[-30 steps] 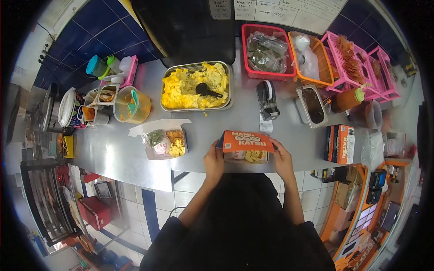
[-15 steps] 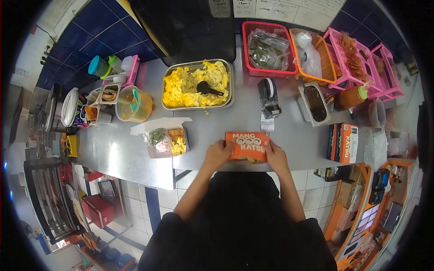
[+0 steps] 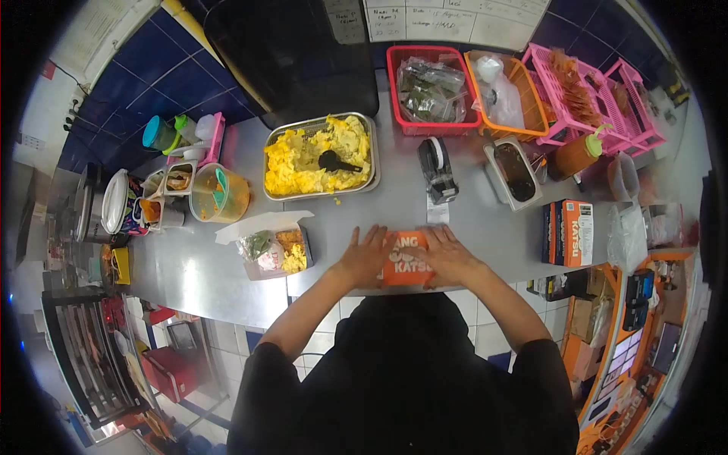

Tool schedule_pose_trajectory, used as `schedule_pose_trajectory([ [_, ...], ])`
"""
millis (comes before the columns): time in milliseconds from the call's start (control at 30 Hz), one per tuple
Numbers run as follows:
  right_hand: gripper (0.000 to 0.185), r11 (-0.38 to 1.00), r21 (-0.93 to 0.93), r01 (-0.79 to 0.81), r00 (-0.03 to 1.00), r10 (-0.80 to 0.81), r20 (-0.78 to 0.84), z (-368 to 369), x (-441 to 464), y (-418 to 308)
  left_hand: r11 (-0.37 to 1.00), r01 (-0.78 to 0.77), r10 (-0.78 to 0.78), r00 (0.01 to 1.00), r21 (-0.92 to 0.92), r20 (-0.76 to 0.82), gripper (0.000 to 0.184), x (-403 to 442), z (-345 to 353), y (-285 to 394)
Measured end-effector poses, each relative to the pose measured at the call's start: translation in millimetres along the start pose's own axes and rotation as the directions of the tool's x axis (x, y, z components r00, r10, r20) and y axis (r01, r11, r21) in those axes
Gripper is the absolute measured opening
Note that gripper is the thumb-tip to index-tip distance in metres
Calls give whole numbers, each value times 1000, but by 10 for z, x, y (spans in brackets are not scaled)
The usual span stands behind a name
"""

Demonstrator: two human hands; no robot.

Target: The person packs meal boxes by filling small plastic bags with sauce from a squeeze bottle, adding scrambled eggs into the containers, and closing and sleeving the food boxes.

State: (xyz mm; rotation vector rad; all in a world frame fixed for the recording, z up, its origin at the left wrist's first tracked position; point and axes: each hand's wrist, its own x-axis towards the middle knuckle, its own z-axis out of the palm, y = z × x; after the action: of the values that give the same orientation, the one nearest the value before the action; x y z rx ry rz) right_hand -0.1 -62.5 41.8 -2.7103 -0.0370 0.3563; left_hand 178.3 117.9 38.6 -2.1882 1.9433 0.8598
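Note:
An orange food box (image 3: 405,274) printed with white lettering lies lid up near the front edge of the steel table. My left hand (image 3: 365,256) rests over its left side, fingers stretched out. Across the right side lies my right hand (image 3: 451,259), open as well, its fingers pointing toward the box's far edge. Part of the print is covered by both hands. To the left stands an uncovered food box (image 3: 307,246) holding yellow scrambled egg, a brown fried piece, a white packet and a green bundle in plastic.
Behind are a tray of scrambled egg (image 3: 292,163) with a black scoop (image 3: 331,161), a tape dispenser (image 3: 440,171), a sauce pan (image 3: 519,173) and a red basket (image 3: 434,127). Closed orange boxes (image 3: 580,233) stand to the right, a plastic tub (image 3: 220,196) to the left.
My hands have gone from gripping the orange box's sides to lying spread over its top. The box now appears flatter on the table, and the camera view has shifted slightly.

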Motion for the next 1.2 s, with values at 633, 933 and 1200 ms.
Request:
schedule_pose_trajectory([
  [633, 70, 751, 233, -618, 519, 613, -595, 785, -1511, 327, 287, -56, -580, 784, -956, -220, 41, 1654, 141, 793],
  [933, 70, 721, 305, -623, 451, 649, -613, 777, -1392, 493, -459, 83, -479, 815, -884, 325, 34, 2249, -233, 414],
  [1200, 71, 727, 346, -593, 443, 653, -614, 721, -1427, 519, -480, -121, -518, 838, -869, 170, 38, 2042, -72, 560],
])
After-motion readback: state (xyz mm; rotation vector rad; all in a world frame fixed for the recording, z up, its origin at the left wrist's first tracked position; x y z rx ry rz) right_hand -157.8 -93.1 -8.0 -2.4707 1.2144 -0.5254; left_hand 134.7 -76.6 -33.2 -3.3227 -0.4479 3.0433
